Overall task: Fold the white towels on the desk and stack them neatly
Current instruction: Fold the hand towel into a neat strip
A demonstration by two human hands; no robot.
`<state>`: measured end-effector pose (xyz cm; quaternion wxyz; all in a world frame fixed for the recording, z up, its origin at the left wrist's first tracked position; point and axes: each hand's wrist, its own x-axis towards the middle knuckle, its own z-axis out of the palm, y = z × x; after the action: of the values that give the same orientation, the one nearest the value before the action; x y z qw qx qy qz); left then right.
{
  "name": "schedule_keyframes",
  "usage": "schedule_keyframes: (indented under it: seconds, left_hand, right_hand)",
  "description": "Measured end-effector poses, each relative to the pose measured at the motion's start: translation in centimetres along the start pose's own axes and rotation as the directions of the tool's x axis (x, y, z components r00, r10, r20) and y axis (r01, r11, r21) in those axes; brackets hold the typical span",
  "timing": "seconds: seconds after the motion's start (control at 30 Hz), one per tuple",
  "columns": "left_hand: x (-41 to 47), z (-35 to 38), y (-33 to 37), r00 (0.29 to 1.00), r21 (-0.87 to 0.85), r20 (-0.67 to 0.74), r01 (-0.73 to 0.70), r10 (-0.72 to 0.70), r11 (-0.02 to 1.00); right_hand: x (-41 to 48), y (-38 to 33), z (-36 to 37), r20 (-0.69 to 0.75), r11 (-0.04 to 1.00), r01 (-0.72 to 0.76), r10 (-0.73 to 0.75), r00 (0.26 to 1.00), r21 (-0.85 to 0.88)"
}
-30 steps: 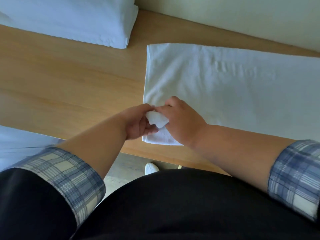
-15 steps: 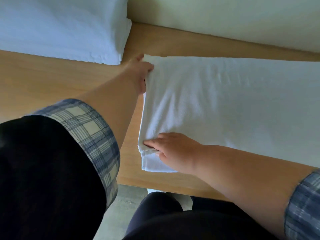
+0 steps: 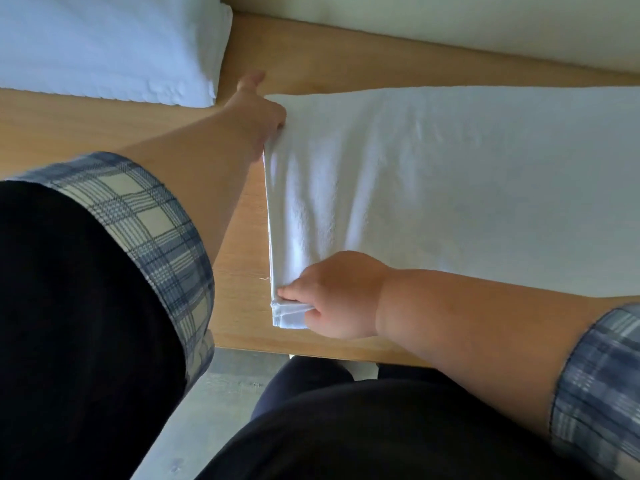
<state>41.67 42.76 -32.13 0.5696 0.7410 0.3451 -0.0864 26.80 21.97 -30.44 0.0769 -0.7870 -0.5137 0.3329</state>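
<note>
**One towel part-folded, one pile waiting**

Your light wooden desk (image 3: 104,140) carries the long white terry towel (image 3: 433,188). It lies flat across the desk's right half as what looks like a doubled strip, with its right end running out of view. I judge the lengthwise fold done and the crosswise folds yet to come. The thick pile of folded white cloth (image 3: 104,46) at the far left looks like finished towels. It sits well apart from this towel, so the stacking is also left to do. Your left hand (image 3: 258,112) is closed on the strip's far left corner, thumb sticking out. Your right hand (image 3: 336,296) pinches the layered near left corner, thumb on top.
</note>
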Motion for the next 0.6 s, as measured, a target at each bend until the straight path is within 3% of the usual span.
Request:
schedule_keyframes:
  seconds: [0.07, 0.17, 0.23, 0.27, 0.33, 0.4, 0.5, 0.6]
  left_hand:
    - [-0.8, 0.0, 0.5, 0.998, 0.227, -0.041, -0.046, 0.057, 0.973]
    - [-2.1, 0.1, 1.0, 0.99, 0.542, -0.064, -0.073, 0.128, 0.837]
    - [-3.9, 0.4, 0.5, 0.963, 0.708, -0.137, -0.067, 0.23, 0.703]
    - [-5.4, 0.9, -0.1, 0.933, 0.749, -0.122, -0.137, 0.338, 0.648]
    - [-9.1, 2.3, -2.3, 0.834, 0.69, 0.09, -0.447, 0.545, 0.569]
    - [-13.2, 3.6, -5.0, 0.749, 0.555, 0.351, -0.65, 0.562, 0.519]
    - [-17.8, 4.6, -9.1, 0.706, 0.511, 0.548, -0.707, 0.449, 0.488]
    - [-19.8, 4.7, -11.7, 0.67, 0.582, 0.622, -0.742, 0.404, 0.333]
  right_hand:
    - [0.3, 0.2, 0.2, 0.081, 0.998, -0.062, 0.059, 0.995, 0.027]
    - [-0.4, 0.0, 0.4, 0.069, 0.992, -0.03, 0.021, 0.997, 0.125]
    - [-1.7, 0.0, 0.1, -0.055, 0.978, 0.027, -0.016, 0.998, 0.205]
    - [-2.6, 0.4, 0.0, -0.159, 0.973, 0.045, -0.009, 0.987, 0.225]
    - [-4.4, 1.8, 0.0, -0.358, 0.982, 0.009, 0.06, 0.932, 0.189]
    - [-6.4, 3.7, 0.6, -0.409, 0.98, -0.151, 0.192, 0.892, 0.13]
    - [-9.6, 6.0, 2.5, -0.279, 0.917, -0.392, 0.396, 0.875, 0.07]
    - [-11.5, 6.8, 3.4, -0.278, 0.884, -0.466, 0.455, 0.846, 0.029]
